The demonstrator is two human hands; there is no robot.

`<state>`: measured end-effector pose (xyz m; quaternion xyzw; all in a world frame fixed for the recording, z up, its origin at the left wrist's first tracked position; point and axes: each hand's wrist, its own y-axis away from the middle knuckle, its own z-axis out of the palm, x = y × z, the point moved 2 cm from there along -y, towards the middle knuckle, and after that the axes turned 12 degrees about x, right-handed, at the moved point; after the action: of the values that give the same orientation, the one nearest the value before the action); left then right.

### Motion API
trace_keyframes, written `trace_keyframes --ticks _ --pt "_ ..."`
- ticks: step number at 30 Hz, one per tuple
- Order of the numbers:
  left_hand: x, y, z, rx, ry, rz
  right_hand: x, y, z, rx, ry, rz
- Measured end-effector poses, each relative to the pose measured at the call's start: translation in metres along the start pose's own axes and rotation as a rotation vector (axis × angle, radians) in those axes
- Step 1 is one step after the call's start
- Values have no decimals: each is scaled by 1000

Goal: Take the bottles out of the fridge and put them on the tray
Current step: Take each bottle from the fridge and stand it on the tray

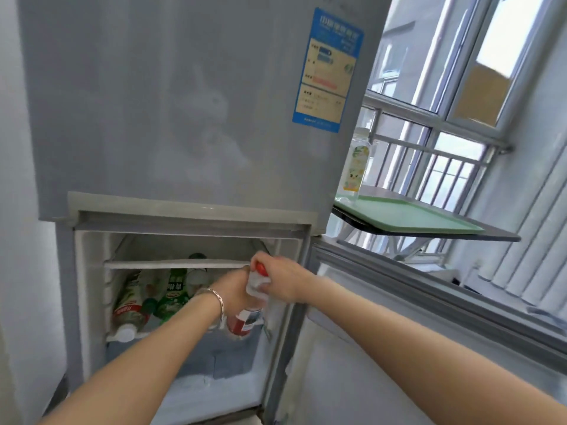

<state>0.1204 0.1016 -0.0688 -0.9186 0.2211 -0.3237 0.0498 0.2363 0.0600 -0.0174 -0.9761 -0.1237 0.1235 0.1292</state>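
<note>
1. Now mid-pickup: right hand (280,279) curled over the red cap end of a bottle (253,297), fingers wrapped round the neck; left hand (234,291), bracelet at the wrist, closed around the same bottle lower down, near its red label.
2. Bottle at the right front of the open lower fridge compartment (92,289), just below the white shelf (171,264); long axis steep, cap up and tipped toward the right, base down toward the compartment lip. Much of the body hidden by both hands and blurred, so exact tilt hard to call.
3. Further in, to the left: several other bottles (147,299) lying on their sides, caps toward the front, long axes running front to back.
4. Outward and up to the right: green tray (414,217) on a dark ledge by the window, one clear bottle with a pale label (356,167) standing upright at its near-left corner, rest of the tray bare.
5. Judged stage: early, one bottle delivered, most still inside.
6. Next move likely calls for lifting clear of the shelf edge, carrying up and right past the door frame, and setting down upright beside the standing bottle without knocking it.
</note>
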Motion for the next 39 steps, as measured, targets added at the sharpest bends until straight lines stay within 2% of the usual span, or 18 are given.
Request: trace_keyframes --ticks 4,8,10,14,16,19,22,25,29,34,39 --pt "45 11 -31 21 14 107 16 15 -48 4 -134 213" --pt "94 15 -70 162 -13 201 31 46 -70 -140 -254 318" --pt "120 16 -84 226 14 232 31 57 -77 -178 -398 333" --pt "171 7 -99 334 73 293 43 65 -107 71 -678 357" --pt "196 0 -103 386 124 349 56 68 -131 189 -690 358" --pt "229 -13 -108 412 375 425 75 75 -174 333 -682 366" --pt "252 -36 -98 388 544 381 102 76 -208 436 -660 376" --pt "268 -55 -75 334 527 377 133 63 -231 508 -625 384" --pt "290 -83 -39 223 560 389 171 39 -243 525 -615 377" --pt "301 -140 3 299 495 250 231 -5 -233 539 -584 420" --pt "303 -185 25 271 374 183 271 -45 -217 502 -564 444"
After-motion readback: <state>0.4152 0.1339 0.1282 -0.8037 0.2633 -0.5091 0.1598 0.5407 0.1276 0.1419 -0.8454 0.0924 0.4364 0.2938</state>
